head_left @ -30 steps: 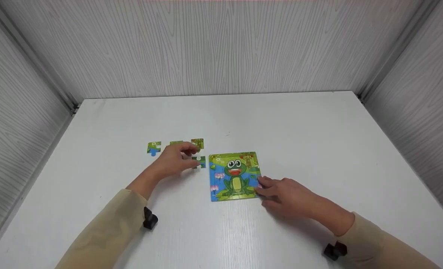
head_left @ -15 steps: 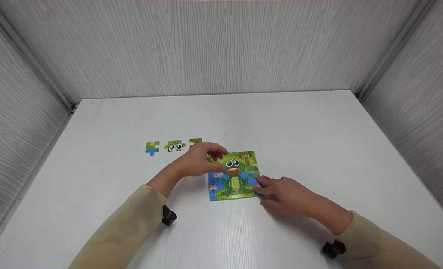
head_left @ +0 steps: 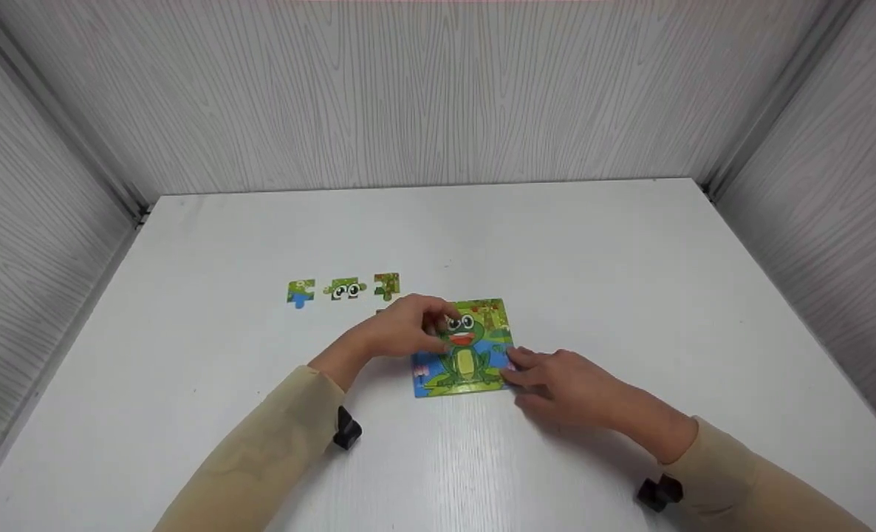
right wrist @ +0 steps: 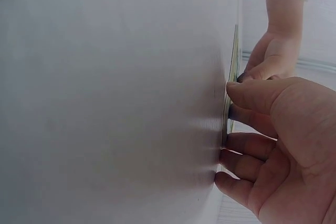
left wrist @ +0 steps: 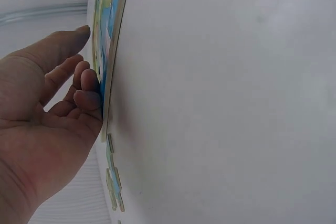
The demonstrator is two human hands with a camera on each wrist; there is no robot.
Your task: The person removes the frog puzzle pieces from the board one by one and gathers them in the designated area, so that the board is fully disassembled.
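A square jigsaw puzzle board with a frog picture lies flat on the white table. My left hand is over its upper left part, fingers bent and thumb apart from them. In the left wrist view, the fingertips touch or nearly touch the board, and no piece shows between thumb and fingers. The right hand rests its fingertips on the board's lower right edge. Beyond the left hand lie loose puzzle pieces: a green and blue one, one with frog eyes and one with a tree.
Part of another loose piece shows beside the left hand, mostly hidden. The white table ends at a pale wood-grain panel at the back, with similar panels on both sides.
My left hand has moved right, from beside the loose pieces to over the board's left part. The eyes and tree pieces are now uncovered. The right hand has stayed at the board's edge.
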